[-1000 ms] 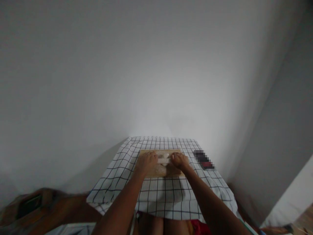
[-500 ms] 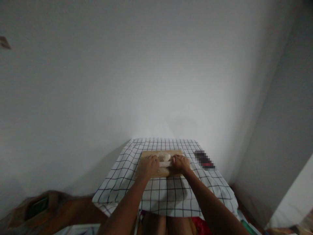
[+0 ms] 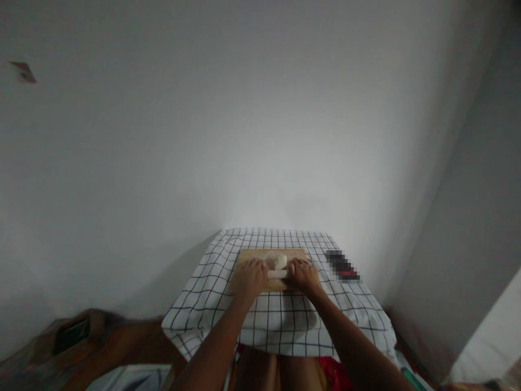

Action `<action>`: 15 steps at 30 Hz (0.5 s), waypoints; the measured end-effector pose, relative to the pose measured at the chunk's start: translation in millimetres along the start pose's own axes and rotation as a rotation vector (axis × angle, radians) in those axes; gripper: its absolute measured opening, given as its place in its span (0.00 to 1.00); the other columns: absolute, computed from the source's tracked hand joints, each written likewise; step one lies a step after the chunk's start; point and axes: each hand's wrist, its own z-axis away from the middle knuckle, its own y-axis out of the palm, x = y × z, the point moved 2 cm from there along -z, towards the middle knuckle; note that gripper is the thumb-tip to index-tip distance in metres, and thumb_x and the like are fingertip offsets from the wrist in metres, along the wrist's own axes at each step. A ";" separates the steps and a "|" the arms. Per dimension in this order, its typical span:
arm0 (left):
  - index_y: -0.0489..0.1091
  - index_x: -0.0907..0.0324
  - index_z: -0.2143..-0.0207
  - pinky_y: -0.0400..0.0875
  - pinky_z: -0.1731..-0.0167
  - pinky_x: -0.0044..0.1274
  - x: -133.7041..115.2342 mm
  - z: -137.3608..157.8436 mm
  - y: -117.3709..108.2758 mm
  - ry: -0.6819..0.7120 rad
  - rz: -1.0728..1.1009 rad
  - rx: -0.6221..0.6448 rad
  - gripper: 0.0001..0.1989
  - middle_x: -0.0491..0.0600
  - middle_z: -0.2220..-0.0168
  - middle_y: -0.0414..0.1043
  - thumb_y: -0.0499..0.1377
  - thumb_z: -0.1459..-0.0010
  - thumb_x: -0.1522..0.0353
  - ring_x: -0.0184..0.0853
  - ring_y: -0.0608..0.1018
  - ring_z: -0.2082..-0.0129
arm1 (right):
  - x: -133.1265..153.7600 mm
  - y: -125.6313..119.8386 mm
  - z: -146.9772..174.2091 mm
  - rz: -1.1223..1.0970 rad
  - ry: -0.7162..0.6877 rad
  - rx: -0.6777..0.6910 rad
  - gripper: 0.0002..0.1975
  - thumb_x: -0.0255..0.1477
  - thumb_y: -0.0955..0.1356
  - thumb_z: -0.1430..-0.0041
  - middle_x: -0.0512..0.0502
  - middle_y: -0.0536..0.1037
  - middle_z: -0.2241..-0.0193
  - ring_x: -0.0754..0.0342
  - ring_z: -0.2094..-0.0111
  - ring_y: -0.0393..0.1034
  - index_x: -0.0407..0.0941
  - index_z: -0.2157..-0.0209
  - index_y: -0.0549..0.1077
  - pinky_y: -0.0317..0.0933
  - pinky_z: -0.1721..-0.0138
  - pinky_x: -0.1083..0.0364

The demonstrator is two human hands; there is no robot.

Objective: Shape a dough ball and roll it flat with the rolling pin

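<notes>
My left hand is closed round the left end of a pale rolling pin. Around the pin's right end my right hand is wrapped as well. The pin lies level across a light wooden board, and only its middle shows between my fists. Just beyond it, on the board, sits a rounded lump of whitish dough. Whether the pin touches the dough is hard to make out.
A black-and-white checked cloth covers the table under the board. To the right lies a dark, pixelated object. Behind the table stands a plain wall. A brown box-like object is low on the left.
The rolling pin and both hands have come slightly toward me over the board, and more of the dough shows. The whole view has shifted a little.
</notes>
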 end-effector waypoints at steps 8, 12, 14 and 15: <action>0.74 0.59 0.56 0.69 0.49 0.42 -6.5 1.2 -16.2 -0.050 0.027 0.002 0.14 0.59 0.57 0.77 0.49 0.35 0.70 0.46 0.76 0.51 | -1.1 7.7 8.1 -0.049 -0.060 -0.074 0.19 0.31 0.56 0.28 0.43 0.78 0.49 0.51 0.45 0.69 0.46 0.55 0.77 0.59 0.44 0.52; 0.73 0.57 0.54 0.68 0.48 0.43 -11.7 7.8 -29.9 -0.070 0.064 0.030 0.14 0.59 0.55 0.76 0.50 0.35 0.69 0.47 0.75 0.51 | -0.8 8.7 14.9 -0.074 -0.025 -0.070 0.19 0.32 0.56 0.28 0.46 0.76 0.46 0.50 0.41 0.66 0.48 0.53 0.77 0.57 0.41 0.51; 0.73 0.57 0.53 0.68 0.48 0.43 -14.4 12.0 -36.3 -0.083 0.066 0.013 0.15 0.59 0.54 0.76 0.49 0.34 0.68 0.46 0.75 0.50 | -0.2 7.5 19.8 -0.078 -0.014 -0.059 0.19 0.33 0.56 0.28 0.47 0.75 0.44 0.50 0.39 0.64 0.49 0.51 0.77 0.56 0.40 0.51; 0.73 0.57 0.52 0.68 0.48 0.42 -15.4 13.9 -39.1 -0.092 0.064 0.004 0.16 0.59 0.54 0.76 0.48 0.34 0.68 0.46 0.75 0.50 | 0.1 6.4 22.1 -0.078 -0.014 -0.053 0.19 0.33 0.56 0.27 0.47 0.75 0.43 0.50 0.39 0.63 0.49 0.50 0.77 0.56 0.39 0.51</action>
